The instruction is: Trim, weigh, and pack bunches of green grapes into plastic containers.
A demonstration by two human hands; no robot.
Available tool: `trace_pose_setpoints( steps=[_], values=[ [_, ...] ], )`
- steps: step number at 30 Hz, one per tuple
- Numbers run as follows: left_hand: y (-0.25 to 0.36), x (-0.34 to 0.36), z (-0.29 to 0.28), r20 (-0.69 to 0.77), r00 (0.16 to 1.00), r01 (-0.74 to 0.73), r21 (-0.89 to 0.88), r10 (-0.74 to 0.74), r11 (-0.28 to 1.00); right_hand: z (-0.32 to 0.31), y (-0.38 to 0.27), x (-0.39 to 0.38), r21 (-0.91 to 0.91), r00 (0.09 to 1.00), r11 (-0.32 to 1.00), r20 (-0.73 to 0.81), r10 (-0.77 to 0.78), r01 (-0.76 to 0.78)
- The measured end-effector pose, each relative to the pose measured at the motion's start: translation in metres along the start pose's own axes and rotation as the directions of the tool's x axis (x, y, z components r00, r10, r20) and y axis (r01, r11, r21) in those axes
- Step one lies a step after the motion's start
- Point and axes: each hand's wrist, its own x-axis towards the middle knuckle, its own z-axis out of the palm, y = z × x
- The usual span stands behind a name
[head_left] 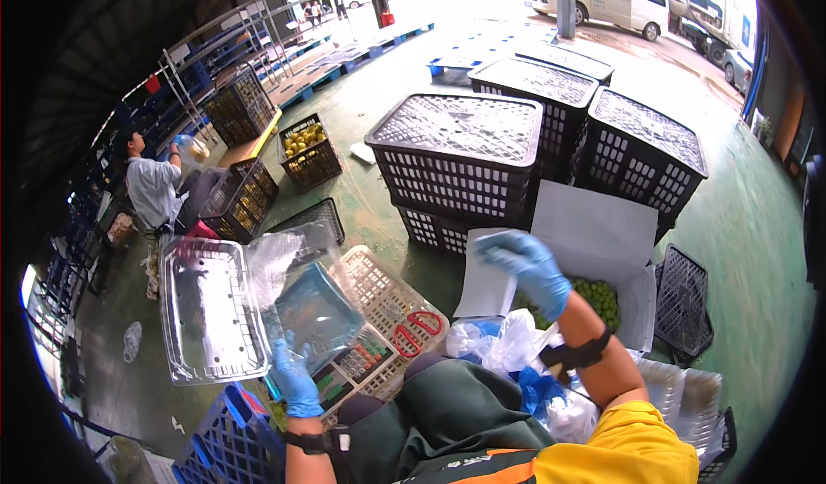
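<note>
Keypad (365, 357) markings illegible, left hand (295, 383) beside clear tray (213, 312), grip unclear, right hand (531, 269) unclenched near green fruit (597, 296)

The head-worn fisheye view looks down and forward over the lap (469, 402). The left hand (296, 381) and right hand (529, 269) are near, the van (632, 6) far beyond.

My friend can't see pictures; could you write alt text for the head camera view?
A blue-gloved right hand is raised near a box of green fruit, while the gloved left hand is at clear plastic packaging. Red scissors lie on a beige crate; black crates stand ahead, and another person sits at left.
</note>
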Motion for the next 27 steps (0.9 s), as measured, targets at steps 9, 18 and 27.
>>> trace_pose_setpoints(
  steps=[9,18,27],
  values=[
    [-0.071,0.083,-0.085,-0.22,0.861,0.4,-0.265,-0.459,0.877,-0.02,0.12,-0.168,-0.925,0.644,0.355,0.19,0.741,-0.135],
    [-0.036,0.05,-0.065,-0.096,0.645,0.755,-0.074,-0.758,0.652,-0.131,0.088,-0.086,-0.656,0.673,0.572,0.129,0.728,-0.493],
    [-0.043,-0.073,-0.051,0.225,0.943,-0.105,0.9,-0.244,0.422,-0.198,0.278,-0.01,-0.906,0.751,-0.203,-0.423,0.508,-0.372]
  ],
)
